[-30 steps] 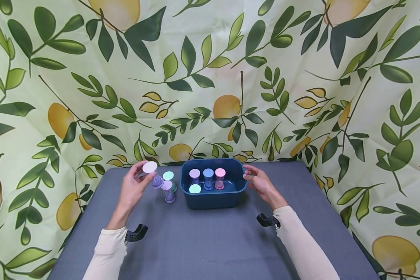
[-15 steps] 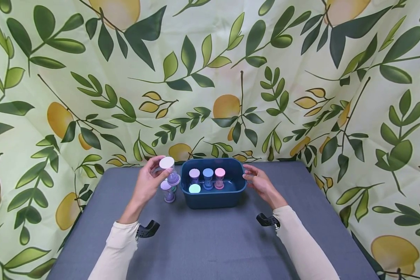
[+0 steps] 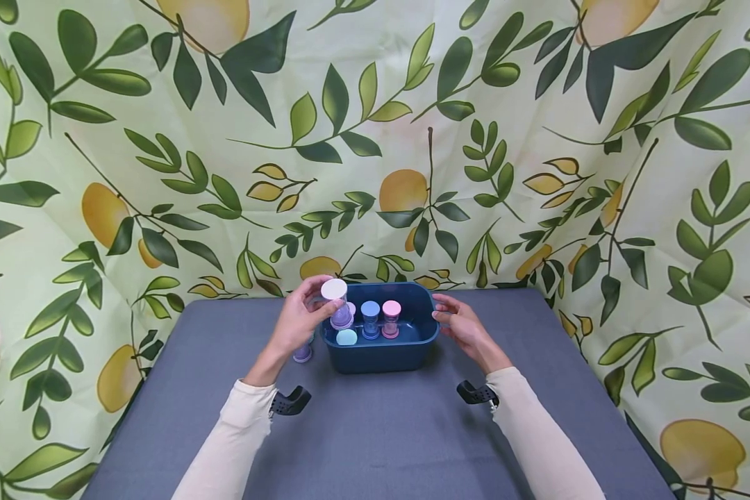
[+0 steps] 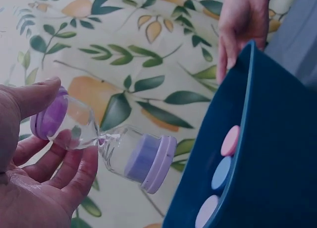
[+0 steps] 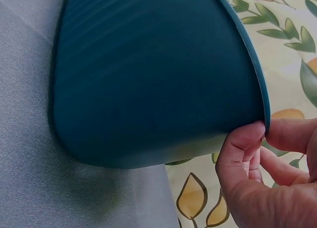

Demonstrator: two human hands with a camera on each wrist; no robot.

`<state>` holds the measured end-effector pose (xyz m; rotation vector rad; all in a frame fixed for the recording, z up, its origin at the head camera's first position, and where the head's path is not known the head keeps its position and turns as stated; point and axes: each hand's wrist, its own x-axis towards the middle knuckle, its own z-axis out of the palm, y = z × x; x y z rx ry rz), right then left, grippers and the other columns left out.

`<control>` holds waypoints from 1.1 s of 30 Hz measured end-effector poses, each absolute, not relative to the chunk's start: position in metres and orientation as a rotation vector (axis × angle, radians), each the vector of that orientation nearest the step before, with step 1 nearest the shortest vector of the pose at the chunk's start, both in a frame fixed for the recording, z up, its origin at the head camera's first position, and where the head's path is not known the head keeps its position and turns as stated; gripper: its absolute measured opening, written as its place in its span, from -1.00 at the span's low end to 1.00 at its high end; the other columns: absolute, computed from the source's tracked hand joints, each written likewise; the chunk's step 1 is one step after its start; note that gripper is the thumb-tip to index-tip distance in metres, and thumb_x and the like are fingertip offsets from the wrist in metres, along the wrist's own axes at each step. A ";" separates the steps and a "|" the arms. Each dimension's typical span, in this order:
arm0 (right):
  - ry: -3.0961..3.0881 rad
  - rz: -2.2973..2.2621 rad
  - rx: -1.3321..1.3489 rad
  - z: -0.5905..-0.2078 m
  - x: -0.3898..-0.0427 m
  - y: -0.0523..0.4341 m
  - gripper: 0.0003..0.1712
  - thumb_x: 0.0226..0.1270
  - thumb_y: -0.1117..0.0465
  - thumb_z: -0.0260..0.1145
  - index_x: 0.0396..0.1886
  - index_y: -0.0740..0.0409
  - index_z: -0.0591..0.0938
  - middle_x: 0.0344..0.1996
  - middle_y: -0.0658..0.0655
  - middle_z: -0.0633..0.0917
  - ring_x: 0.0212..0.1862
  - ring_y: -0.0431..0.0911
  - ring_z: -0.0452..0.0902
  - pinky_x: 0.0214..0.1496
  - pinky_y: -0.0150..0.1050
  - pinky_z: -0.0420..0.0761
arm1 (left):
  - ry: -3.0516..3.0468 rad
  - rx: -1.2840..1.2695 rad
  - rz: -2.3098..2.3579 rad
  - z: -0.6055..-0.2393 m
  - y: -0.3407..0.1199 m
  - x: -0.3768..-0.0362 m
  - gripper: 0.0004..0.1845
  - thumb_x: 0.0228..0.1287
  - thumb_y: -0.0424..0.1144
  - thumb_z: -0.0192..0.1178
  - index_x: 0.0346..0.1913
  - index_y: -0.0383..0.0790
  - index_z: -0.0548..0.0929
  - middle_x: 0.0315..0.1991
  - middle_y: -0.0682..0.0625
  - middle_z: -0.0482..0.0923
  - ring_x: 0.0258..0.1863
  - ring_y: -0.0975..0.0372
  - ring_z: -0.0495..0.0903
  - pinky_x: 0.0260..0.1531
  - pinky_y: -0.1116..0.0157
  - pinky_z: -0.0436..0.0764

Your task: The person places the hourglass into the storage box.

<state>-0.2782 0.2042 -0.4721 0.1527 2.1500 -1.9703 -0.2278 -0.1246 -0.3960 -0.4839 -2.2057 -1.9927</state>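
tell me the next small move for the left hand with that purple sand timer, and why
Probably lower it upright into the bin's free left corner. The left hand grips the purple sand timer, tilted, over the blue bin, whose rim the right hand pinches; other timers already stand inside.

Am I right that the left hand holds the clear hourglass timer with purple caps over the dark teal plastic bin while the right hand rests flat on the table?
Not quite. The right hand grips the rim of the dark teal plastic bin, as the right wrist view shows. The left hand does hold the clear hourglass timer with purple caps over it.
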 end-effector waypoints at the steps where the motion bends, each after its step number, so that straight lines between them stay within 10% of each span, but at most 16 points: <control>1: 2.148 -1.971 0.151 -0.472 -0.279 0.204 -0.42 0.45 0.31 0.16 0.44 0.09 0.34 0.02 0.10 0.43 0.04 -0.01 0.39 -0.13 -0.36 0.57 | -2.214 -0.489 -1.988 -0.397 -0.122 -0.229 -0.44 0.18 -0.49 0.32 0.25 -0.44 0.42 0.15 -0.32 0.49 0.04 0.31 0.52 -0.01 0.51 0.56; 33: 2.134 -1.991 0.178 -0.474 -0.279 0.203 -0.43 0.44 0.32 0.16 0.42 0.05 0.37 0.04 0.10 0.45 0.00 -0.06 0.43 -0.13 -0.34 0.60 | -2.554 -0.529 -1.928 -0.438 -0.044 -0.254 -0.50 0.10 -0.31 0.43 0.12 -0.28 0.54 0.06 -0.20 0.62 0.09 0.00 0.56 0.06 0.11 0.61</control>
